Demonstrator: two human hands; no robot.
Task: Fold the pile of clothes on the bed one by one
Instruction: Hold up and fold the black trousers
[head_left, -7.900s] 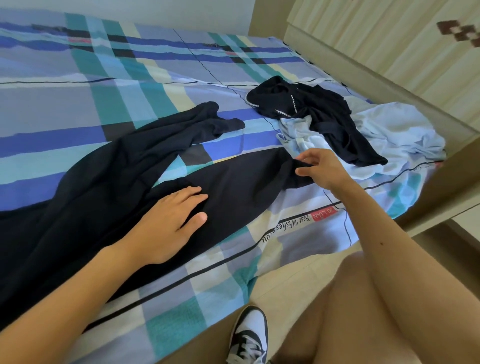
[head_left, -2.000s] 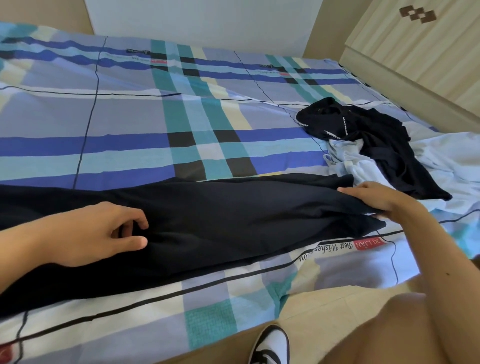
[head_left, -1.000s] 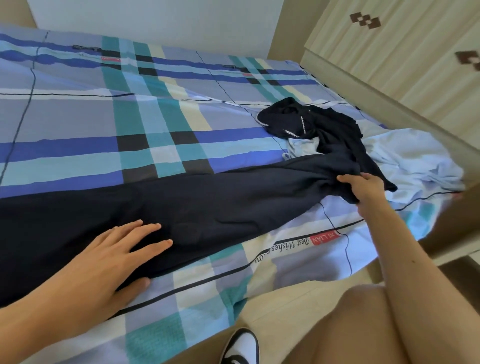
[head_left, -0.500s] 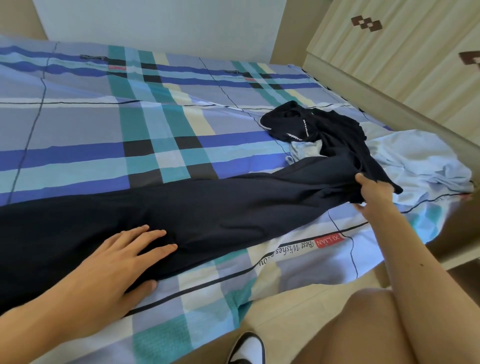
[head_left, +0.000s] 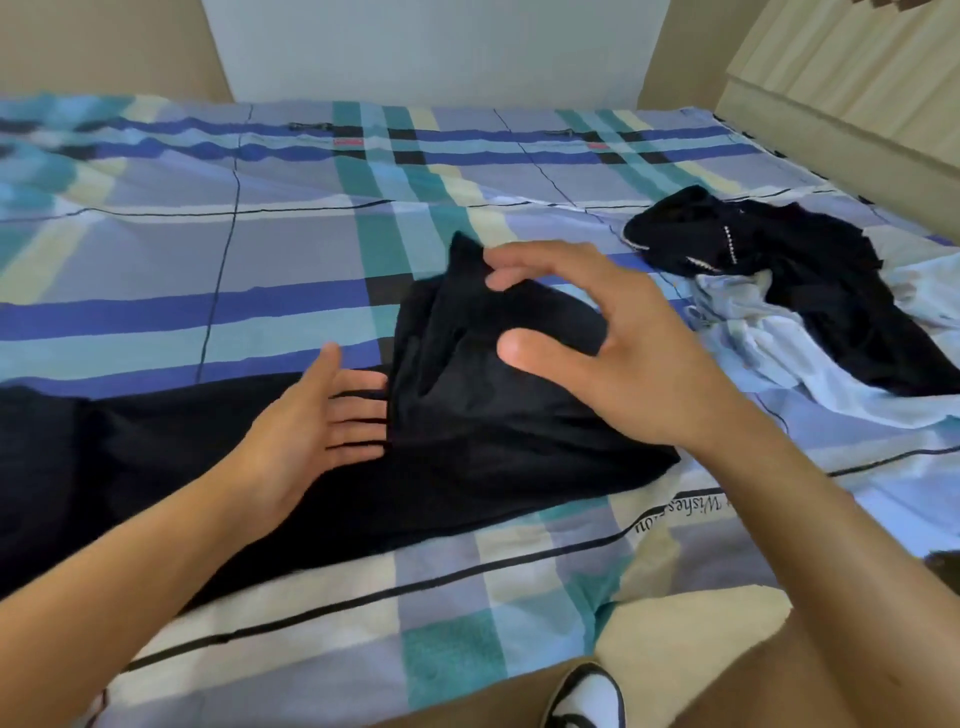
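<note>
Evidently mid-fold: the right hand (head_left: 639, 364) grasps the end of the dark trousers (head_left: 493, 441) over the left hand (head_left: 306, 431), flat and released at the crease. Next, lay it down squarely.

Plaid-sheeted bed (head_left: 291, 249) under 1 long dark garment (head_left: 467, 447), black top (head_left: 810, 270), pale-blue cloth (head_left: 810, 358)

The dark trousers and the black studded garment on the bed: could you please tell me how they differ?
The dark trousers lie stretched out, one end doubled back; the black studded garment lies crumpled. The trousers are plain; the studded garment has pale bead trim. The right hand holds the trousers; the studded garment lies untouched on a light blue garment. Both are dark cloth.
</note>
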